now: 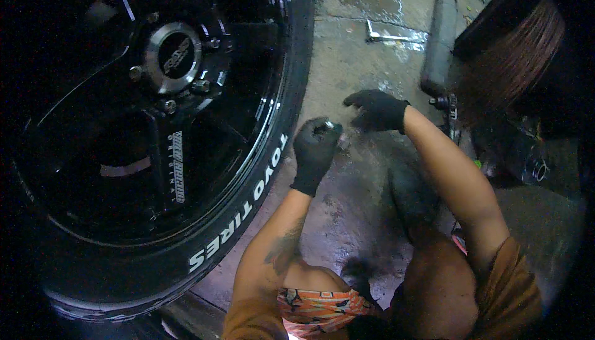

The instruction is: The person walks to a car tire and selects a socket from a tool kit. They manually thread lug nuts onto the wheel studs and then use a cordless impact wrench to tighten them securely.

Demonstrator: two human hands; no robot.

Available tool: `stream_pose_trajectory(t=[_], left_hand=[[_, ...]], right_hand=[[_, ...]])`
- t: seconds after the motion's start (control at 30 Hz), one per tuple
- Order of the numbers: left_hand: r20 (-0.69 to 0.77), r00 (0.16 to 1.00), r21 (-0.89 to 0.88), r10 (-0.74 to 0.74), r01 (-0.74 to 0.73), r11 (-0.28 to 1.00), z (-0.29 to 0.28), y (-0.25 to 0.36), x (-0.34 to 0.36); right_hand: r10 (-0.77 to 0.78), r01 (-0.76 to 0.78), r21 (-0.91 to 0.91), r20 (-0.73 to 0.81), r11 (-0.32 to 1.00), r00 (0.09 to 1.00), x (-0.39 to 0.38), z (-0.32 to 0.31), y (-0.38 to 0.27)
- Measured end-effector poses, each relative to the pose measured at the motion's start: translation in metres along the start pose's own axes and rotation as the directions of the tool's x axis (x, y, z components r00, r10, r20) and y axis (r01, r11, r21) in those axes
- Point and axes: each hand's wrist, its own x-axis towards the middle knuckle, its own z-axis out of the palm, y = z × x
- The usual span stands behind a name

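Left hand [316, 151] clamps a small metal piece [327, 126], tip up; right hand [375, 109] loosely open.

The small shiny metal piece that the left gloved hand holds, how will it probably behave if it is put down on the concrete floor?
The small metal piece looks rounded, so it may roll on the concrete floor. It seems rigid and probably rather heavy for its size, being metal. The floor looks wet in patches, so it might be slippery in the gloved left hand.
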Motion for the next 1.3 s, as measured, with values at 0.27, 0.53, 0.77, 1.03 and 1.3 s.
stream_pose_trajectory(t=[0.27,0.53,0.77,1.03,1.3], left_hand=[[-0.518,0.854,-0.197,0.055,-0.182,0.963,-0.034,0.115,-0.010],[-0.409,0.901,-0.278,0.145,-0.274,0.921,-0.064,0.131,-0.025],[-0.480,0.591,0.523,0.648,-0.401,0.752,-0.089,0.118,-0.040],[-0.510,0.769,0.523,0.387,-0.081,0.849,-0.093,0.106,-0.017],[-0.411,0.830,0.605,0.376,-0.060,0.794,-0.093,0.096,-0.011]], right_hand=[[-0.101,0.324,0.612,-0.370,0.721,0.924,0.036,-0.030,-0.107],[-0.114,0.441,0.539,-0.534,0.718,0.838,0.046,-0.030,-0.135],[-0.078,0.568,0.666,-0.614,0.484,0.785,0.093,-0.080,-0.153],[-0.054,0.616,0.398,-0.811,0.680,0.583,0.136,-0.093,-0.174],[0.259,0.545,0.586,-0.786,0.600,0.561,0.155,-0.091,-0.200]])
